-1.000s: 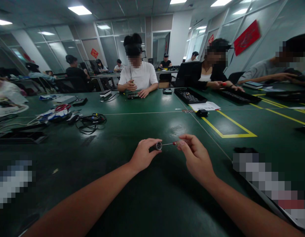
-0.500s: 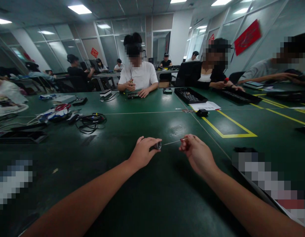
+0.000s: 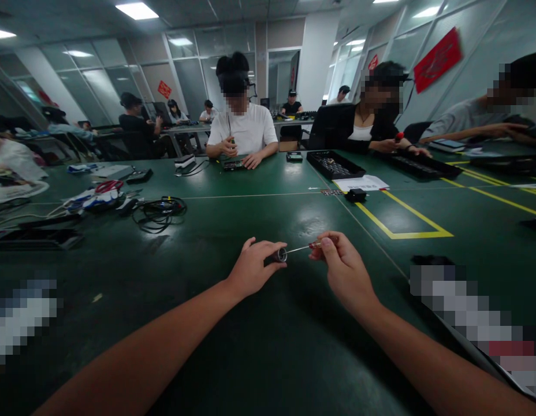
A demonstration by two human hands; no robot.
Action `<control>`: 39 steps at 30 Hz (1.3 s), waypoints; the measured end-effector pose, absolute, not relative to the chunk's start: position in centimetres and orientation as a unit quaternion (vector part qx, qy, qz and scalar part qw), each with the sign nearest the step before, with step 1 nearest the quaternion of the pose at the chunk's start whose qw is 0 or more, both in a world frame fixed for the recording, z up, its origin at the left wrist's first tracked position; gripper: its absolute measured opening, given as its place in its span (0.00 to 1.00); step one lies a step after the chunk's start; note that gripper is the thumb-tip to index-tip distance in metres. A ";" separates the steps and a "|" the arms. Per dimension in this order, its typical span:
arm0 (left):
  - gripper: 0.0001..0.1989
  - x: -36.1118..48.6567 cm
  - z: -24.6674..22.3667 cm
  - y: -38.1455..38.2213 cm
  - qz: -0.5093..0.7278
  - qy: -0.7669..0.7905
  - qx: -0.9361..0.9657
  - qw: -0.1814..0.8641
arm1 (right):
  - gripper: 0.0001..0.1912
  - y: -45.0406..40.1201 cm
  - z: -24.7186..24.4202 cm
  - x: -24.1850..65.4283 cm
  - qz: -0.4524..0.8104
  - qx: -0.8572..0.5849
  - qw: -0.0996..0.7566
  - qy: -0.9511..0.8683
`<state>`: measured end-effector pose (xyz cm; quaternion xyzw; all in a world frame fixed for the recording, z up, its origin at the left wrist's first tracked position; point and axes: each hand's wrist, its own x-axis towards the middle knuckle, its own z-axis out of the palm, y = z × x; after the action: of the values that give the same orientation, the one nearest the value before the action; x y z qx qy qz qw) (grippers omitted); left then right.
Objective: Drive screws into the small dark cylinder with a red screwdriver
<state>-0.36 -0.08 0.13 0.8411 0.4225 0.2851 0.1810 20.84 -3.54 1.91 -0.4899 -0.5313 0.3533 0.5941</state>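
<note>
My left hand (image 3: 254, 267) is closed around a short dark cylinder (image 3: 282, 255) with a silvery ring at its open end, which faces right. My right hand (image 3: 343, 260) grips a screwdriver (image 3: 315, 245) by its reddish, partly see-through handle. The thin metal shaft points left, and its tip is at the mouth of the cylinder; how far inside it goes I cannot tell. Both hands are just above the green table (image 3: 233, 370). My fingers hide most of the cylinder and of the handle.
A coiled black cable (image 3: 160, 214) and a pile of gloves (image 3: 97, 197) lie to the left. Ahead on the right are a black tray of small parts (image 3: 335, 166), a paper sheet (image 3: 362, 183) and a small black block (image 3: 356, 196). Co-workers sit across the table.
My right hand has moved left and turned a little, bringing the screwdriver's tip from just outside the cylinder to its mouth. The left hand keeps its hold, shifted slightly right.
</note>
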 end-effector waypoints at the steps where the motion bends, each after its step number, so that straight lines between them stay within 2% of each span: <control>1: 0.20 -0.4 0.1 0.0 0.286 0.423 0.841 0.180 | 0.15 -3.6 2.0 20.8 0.352 -0.489 0.590 -0.537; 9: 0.21 -0.4 -0.1 0.1 0.311 0.383 0.851 0.180 | 0.21 -4.4 2.9 20.8 0.312 -0.527 0.566 -0.552; 15: 0.20 -0.4 -0.1 0.2 0.344 0.387 0.835 0.184 | 0.16 -4.3 2.8 20.7 0.309 -0.515 0.574 -0.556; 21: 0.20 -0.5 -0.1 0.2 0.332 0.392 0.836 0.194 | 0.22 -4.4 2.8 20.8 0.307 -0.546 0.538 -0.565; 27: 0.20 -0.4 0.1 0.0 0.341 0.401 0.825 0.207 | 0.15 -4.3 2.5 20.9 0.308 -0.513 0.569 -0.565; 33: 0.19 -0.5 0.1 0.1 0.332 0.401 0.829 0.206 | 0.22 -4.3 2.8 20.9 0.296 -0.551 0.523 -0.579; 39: 0.20 -0.4 0.0 0.2 0.343 0.407 0.820 0.209 | 0.16 -4.0 2.3 20.9 0.308 -0.524 0.562 -0.562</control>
<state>-0.40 0.16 0.00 0.8204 0.4074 0.3428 0.2086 20.90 -4.04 2.32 -0.5237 -0.5618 0.3076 0.5617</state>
